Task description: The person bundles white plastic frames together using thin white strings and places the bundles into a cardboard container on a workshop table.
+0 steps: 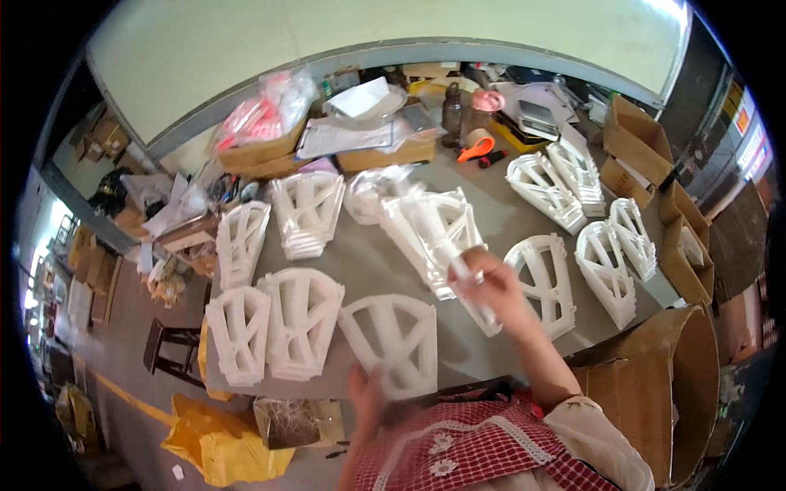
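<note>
On the grey table in front of me lies a fan-shaped white plastic frame [432,327] with open gaps between its ribs. My left hand [366,397] is at its lower left edge, smeared by motion, so its fingers do not show clearly. Farther right, my right hand [494,290] has its fingers closed on a white plastic piece [440,241], partly blurred, over a stack of similar white frames [404,231]. Another white frame [561,288] stands just right of that hand. More stacked frames [304,304] are to the left.
Further frame stacks [544,192] stand at the back right. Cardboard boxes [639,139] line the right side, with a large open carton [647,385] near me. Papers [344,137], bottles [452,114] and orange tape [476,149] crowd the back. A yellow bag [221,446] lies below left.
</note>
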Demonstrator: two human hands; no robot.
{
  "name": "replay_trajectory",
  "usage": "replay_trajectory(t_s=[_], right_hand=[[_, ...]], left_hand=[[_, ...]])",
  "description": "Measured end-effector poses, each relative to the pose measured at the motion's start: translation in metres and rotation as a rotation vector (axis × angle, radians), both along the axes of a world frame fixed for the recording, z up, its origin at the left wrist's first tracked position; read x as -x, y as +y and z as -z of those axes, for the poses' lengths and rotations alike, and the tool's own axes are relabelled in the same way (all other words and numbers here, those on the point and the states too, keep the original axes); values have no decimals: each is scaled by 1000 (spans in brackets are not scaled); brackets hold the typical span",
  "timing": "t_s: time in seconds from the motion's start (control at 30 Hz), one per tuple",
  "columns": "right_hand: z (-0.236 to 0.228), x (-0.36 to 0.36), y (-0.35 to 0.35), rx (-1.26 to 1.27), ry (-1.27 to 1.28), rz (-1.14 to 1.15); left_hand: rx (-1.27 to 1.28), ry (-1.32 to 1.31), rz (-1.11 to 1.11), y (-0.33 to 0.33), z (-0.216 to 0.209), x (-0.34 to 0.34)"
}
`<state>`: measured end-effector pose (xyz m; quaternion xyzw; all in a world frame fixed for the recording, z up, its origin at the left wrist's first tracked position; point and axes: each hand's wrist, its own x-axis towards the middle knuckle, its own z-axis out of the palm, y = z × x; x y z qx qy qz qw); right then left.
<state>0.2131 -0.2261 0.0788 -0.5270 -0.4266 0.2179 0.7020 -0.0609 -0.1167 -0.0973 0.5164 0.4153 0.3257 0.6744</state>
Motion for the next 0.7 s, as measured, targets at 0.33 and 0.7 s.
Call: replay_trajectory(t_s=[0.33,0.7], right_hand=[[80,131,58,406,-1094,-20],[132,131,69,427,-1152,-268]], left_hand=[[-210,47,-43,-2,5,-1],[-198,64,-2,2,10,7]])
